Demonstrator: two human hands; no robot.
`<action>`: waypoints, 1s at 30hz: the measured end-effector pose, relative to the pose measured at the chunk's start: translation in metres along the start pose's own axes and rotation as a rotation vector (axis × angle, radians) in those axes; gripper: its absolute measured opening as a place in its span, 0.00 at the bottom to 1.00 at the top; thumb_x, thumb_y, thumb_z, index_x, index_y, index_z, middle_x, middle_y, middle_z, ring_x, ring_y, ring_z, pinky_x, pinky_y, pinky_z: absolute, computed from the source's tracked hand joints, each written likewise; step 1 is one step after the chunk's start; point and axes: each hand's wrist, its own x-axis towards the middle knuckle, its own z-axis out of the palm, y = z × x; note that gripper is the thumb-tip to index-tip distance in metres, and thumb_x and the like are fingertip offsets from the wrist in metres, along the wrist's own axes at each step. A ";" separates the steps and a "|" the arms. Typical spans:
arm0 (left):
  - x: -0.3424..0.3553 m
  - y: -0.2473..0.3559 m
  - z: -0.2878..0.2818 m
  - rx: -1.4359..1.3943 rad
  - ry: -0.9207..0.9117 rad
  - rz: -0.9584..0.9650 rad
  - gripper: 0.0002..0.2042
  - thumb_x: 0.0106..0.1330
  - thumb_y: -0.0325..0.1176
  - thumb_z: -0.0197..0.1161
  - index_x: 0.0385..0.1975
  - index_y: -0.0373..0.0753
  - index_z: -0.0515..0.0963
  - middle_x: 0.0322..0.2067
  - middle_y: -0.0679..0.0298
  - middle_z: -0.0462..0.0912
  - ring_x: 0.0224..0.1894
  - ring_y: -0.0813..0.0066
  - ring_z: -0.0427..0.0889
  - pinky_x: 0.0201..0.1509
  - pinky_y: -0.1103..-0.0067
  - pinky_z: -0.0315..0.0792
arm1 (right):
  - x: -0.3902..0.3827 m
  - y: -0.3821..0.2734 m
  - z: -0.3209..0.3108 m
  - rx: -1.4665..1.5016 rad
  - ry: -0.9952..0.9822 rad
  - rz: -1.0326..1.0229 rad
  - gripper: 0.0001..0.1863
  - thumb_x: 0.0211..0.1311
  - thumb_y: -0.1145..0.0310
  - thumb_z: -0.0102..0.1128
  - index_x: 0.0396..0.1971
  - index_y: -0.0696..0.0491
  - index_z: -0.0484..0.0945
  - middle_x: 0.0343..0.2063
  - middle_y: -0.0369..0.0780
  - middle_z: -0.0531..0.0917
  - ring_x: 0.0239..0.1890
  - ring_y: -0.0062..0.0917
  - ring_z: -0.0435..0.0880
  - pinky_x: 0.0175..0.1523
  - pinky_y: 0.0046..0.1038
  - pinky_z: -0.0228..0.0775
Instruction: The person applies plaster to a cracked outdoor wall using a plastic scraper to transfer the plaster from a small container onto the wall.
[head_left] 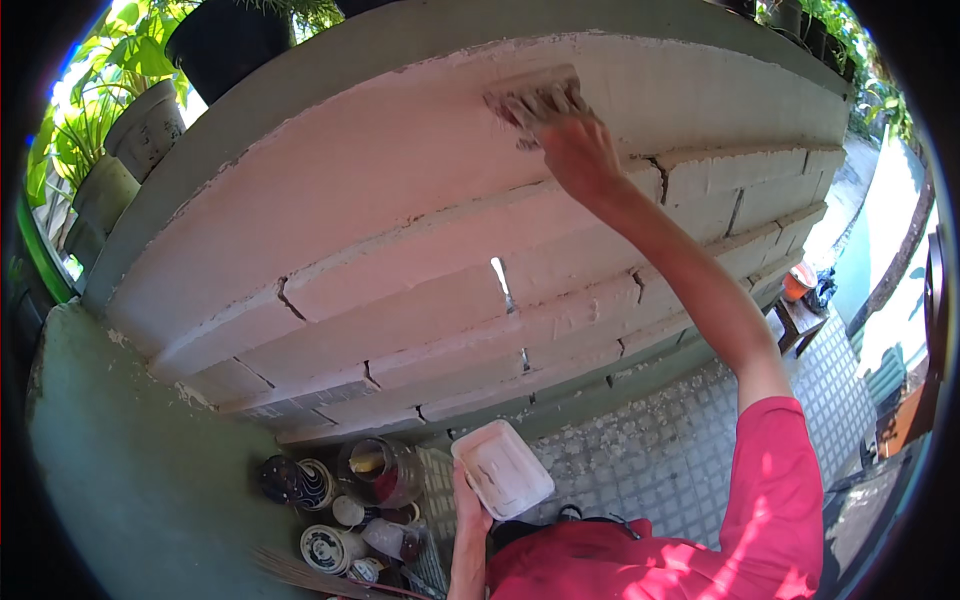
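A wide brush (532,100) is being gripped in the closed right hand (578,152) and pressed against the upper band of a stepped white wall (400,210), the right arm being stretched up and fully extended. A white rectangular tray (502,468) is being held low in the clasped left hand (470,505), above jars (378,470) being kept on the tiled floor (650,450).

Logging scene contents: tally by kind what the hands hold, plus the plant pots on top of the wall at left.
Brush, in right hand: 1
White tray, in left hand: 1
Plant pots: 3
Total: 5
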 end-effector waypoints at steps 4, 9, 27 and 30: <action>0.010 0.003 -0.001 -0.027 0.017 -0.007 0.29 0.70 0.57 0.35 0.60 0.39 0.61 0.53 0.60 0.73 0.53 0.64 0.75 0.57 0.66 0.71 | -0.026 -0.022 -0.017 -0.027 0.086 -0.004 0.11 0.46 0.79 0.55 0.29 0.55 0.83 0.38 0.43 0.81 0.37 0.38 0.83 0.42 0.38 0.77; 0.026 0.004 -0.014 -0.051 0.003 0.002 0.29 0.70 0.56 0.35 0.60 0.39 0.62 0.52 0.59 0.73 0.53 0.64 0.75 0.57 0.66 0.71 | 0.018 -0.033 -0.033 0.162 -0.386 0.237 0.16 0.47 0.79 0.55 0.39 0.53 0.79 0.37 0.43 0.81 0.45 0.38 0.80 0.50 0.37 0.73; 0.046 0.020 -0.006 -0.037 0.006 0.057 0.29 0.70 0.56 0.36 0.62 0.40 0.60 0.54 0.60 0.72 0.55 0.63 0.74 0.58 0.66 0.70 | 0.050 -0.032 -0.019 0.065 -0.514 0.141 0.15 0.48 0.75 0.56 0.38 0.53 0.80 0.39 0.43 0.80 0.46 0.36 0.79 0.51 0.37 0.73; 0.043 0.017 0.007 -0.043 0.020 0.065 0.29 0.71 0.56 0.35 0.61 0.40 0.60 0.54 0.60 0.72 0.54 0.63 0.74 0.58 0.67 0.71 | 0.014 -0.032 0.024 0.044 -0.083 0.014 0.13 0.48 0.75 0.56 0.37 0.54 0.81 0.39 0.43 0.80 0.46 0.38 0.79 0.54 0.38 0.70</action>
